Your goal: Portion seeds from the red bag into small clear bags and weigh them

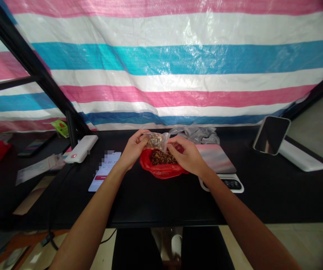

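Note:
A small clear zip bag [156, 140] with pale brown, nut-like pieces in it is held up between my two hands. My left hand [135, 147] grips its left end, thumb in front. At the right end, the fingers of my right hand [186, 153] pinch the bag's edge. Just below lies an open red plastic bag [164, 171], filled with small brown pieces [163, 157] that look like seeds or nuts. My right hand covers part of its right side.
Left stand a lit phone [105, 170] and a white power bank [82, 149]. Right of the red bag are a pinkish flat case [216, 158] and a digital scale-like white device [241, 187]. Crumpled clear bags [199, 134] lie behind. Farther right, a phone [272, 135] leans on a white block [302, 155].

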A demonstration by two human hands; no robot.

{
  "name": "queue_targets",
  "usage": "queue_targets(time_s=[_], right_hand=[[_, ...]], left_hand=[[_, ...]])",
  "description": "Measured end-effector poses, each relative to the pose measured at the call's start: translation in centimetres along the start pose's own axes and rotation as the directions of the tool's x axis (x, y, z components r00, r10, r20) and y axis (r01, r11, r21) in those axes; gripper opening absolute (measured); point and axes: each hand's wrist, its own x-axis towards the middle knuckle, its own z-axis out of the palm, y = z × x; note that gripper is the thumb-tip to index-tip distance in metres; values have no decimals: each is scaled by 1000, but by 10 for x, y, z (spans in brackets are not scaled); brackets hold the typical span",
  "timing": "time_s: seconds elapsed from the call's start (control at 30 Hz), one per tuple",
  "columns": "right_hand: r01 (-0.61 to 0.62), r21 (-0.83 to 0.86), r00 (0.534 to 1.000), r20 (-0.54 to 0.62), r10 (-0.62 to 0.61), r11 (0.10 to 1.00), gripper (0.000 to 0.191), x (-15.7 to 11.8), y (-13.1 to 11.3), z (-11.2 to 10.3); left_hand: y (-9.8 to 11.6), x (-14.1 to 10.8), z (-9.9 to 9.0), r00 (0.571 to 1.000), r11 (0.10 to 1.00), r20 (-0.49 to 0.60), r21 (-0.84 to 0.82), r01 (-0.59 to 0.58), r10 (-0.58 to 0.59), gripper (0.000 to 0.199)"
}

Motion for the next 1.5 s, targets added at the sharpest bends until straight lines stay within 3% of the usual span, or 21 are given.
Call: queue_targets(time_s=[0.07,0.13,0.2,0.23,0.27,0.33,0.4,0.47,0.53,0.7,0.83,1.2,1.37,1.5], right_hand=[[-7,-12,1000,-4,7,1000,16,-1,2,1],[-3,-26,999,-35,2,1000,13,-1,3,2],[18,-53,997,-80,-23,998,11,-1,3,1],[32,-71,995,-95,-39,997,10,0,3,0],[52,-94,993,-101,-61,994,9,0,2,0],[103,-152,990,-78,-116,983,9,1,1,-1],[163,-210,984,-33,-173,964,9,0,1,-1],[212,-254,977,31,-211,944,7,0,2,-1],[243,-283,970,95,-225,928,7,-1,4,0],[259,-364,965,131,-227,894,6,-2,4,2],[236,-407,971,122,-203,882,15,-4,0,5],[383,-461,917,291,-271,801,14,-1,2,1],[350,-438,937,171,-305,828,21,1,4,-5],[223,-389,974,46,-222,894,23,1,1,-10]], left_hand=[[-5,2,1,998,998,-53,62,-22,25,32],[-9,3,0,971,975,-190,194,-105,142,28],[-9,3,-3,881,887,-312,408,-214,356,19],[-8,2,-3,837,824,-311,507,-255,450,15],[-5,-1,-4,819,766,-269,575,-287,508,17],[1,-7,-2,871,730,-95,593,-340,483,26],[6,-14,4,922,752,94,550,-363,375,27],[7,-19,10,933,769,231,531,-357,274,24],[6,-22,16,935,788,294,520,-329,196,23],[3,-22,19,932,821,340,490,-292,129,19],[4,-26,21,918,746,367,567,-349,150,16],[11,-32,25,896,599,421,685,-414,137,13],[13,-33,23,901,551,383,716,-429,204,13],[12,-31,19,903,549,299,719,-426,309,15]])
